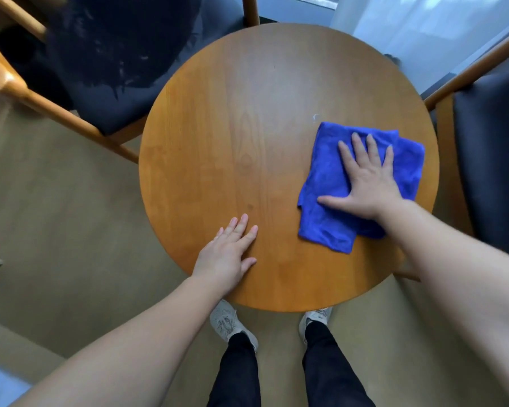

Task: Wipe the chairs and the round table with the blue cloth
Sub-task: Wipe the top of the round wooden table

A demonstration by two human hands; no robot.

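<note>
A round wooden table (247, 118) fills the middle of the head view. A folded blue cloth (326, 218) lies on its right side. My right hand (365, 180) presses flat on the cloth with fingers spread and straight. My left hand (229, 254) rests flat on the bare wood near the table's front left edge, fingers straight. A wooden chair with a dark seat (106, 63) stands at the back left. Another chair with a dark cushion (491, 160) stands at the right, close to the table's edge.
A small pale mark (316, 116) shows on the wood just beyond the cloth. My legs and white shoes (227, 321) stand below the table's front edge on a tan floor (71, 230). A bright window or curtain (423, 24) is at the back right.
</note>
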